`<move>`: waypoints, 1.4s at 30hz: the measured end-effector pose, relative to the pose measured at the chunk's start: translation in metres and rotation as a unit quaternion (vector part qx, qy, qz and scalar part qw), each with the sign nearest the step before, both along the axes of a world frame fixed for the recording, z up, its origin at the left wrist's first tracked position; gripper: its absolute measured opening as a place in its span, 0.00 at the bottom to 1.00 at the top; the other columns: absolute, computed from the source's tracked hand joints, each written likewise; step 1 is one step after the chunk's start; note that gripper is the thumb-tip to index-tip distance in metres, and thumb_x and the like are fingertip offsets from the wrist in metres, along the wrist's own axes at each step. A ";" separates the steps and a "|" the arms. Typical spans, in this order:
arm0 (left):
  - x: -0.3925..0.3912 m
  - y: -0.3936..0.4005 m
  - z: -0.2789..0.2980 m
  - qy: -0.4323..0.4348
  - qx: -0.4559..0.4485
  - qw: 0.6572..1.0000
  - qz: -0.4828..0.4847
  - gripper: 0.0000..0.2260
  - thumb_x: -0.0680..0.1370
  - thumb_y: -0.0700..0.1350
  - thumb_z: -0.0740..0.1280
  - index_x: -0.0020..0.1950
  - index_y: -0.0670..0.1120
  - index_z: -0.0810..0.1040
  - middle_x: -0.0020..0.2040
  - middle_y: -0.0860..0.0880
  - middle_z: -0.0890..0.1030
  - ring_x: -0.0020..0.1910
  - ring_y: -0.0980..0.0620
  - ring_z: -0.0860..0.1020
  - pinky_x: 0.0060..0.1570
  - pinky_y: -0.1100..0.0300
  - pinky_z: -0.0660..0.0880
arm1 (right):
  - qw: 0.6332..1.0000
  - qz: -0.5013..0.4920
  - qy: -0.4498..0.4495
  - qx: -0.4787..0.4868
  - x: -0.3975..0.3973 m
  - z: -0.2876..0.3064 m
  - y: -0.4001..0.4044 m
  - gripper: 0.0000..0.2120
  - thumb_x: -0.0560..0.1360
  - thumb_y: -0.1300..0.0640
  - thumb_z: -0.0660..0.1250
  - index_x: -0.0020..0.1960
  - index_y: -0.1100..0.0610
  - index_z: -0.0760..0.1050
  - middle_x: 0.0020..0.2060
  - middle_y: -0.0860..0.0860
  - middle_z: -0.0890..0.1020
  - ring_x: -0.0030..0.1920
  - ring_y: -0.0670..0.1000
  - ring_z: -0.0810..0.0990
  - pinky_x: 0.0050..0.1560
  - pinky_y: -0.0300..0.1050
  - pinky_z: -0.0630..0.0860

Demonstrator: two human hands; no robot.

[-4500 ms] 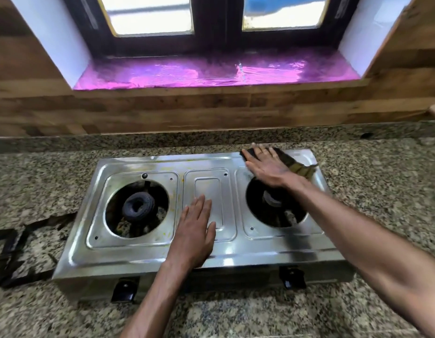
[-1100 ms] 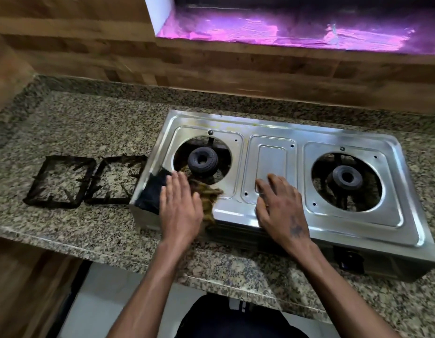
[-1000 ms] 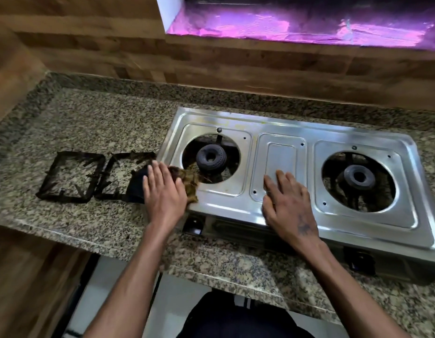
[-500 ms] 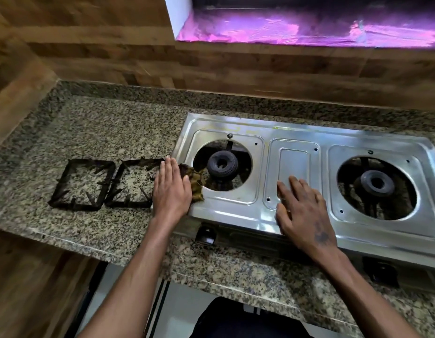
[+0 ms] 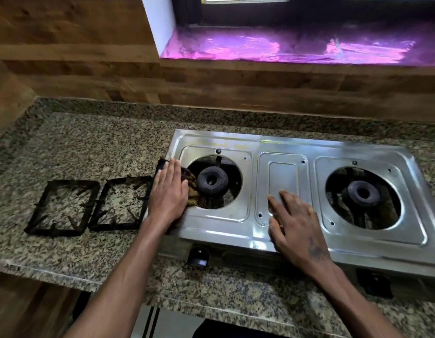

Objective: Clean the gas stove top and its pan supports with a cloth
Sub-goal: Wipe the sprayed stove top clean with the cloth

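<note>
The two-burner steel gas stove point(image 5: 282, 230) is lying lengthwise, left to right, on the granite counter point(image 5: 89, 147); no readable branding is showing. Your left hand point(image 5: 168, 191), fingers flat, is pressing the cloth point(image 5: 191, 189) at its left edge, your right hand point(image 5: 297, 225) is resting spread on the centre panel, and both pan supports point(image 5: 65, 208) are lying beside it.

Two pan supports point(image 5: 89, 206) lie side by side on the counter point(image 5: 89, 147), just left of the stove point(image 5: 297, 186)
</note>
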State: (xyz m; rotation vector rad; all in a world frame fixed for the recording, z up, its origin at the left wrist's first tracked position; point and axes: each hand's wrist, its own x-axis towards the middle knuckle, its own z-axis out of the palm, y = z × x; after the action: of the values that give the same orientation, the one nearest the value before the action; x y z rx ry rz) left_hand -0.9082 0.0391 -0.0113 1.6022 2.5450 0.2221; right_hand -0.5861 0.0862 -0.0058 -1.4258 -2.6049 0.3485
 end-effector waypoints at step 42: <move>0.091 0.173 -0.003 -0.039 0.025 0.976 -0.212 0.27 0.84 0.50 0.49 0.80 0.42 0.45 0.81 0.45 0.46 0.79 0.50 0.44 0.77 0.55 0.41 | 0.996 -0.084 0.018 0.023 -0.019 0.003 0.005 0.19 0.75 0.44 0.64 0.65 0.45 0.71 0.63 0.47 0.71 0.62 0.53 0.70 0.62 0.51 0.65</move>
State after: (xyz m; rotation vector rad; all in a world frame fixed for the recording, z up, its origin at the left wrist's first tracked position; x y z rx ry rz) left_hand -0.8174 0.2117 -0.0147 2.0579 2.0883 0.2960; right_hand -0.6053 0.0907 -0.0024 -1.5937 -2.4279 0.2871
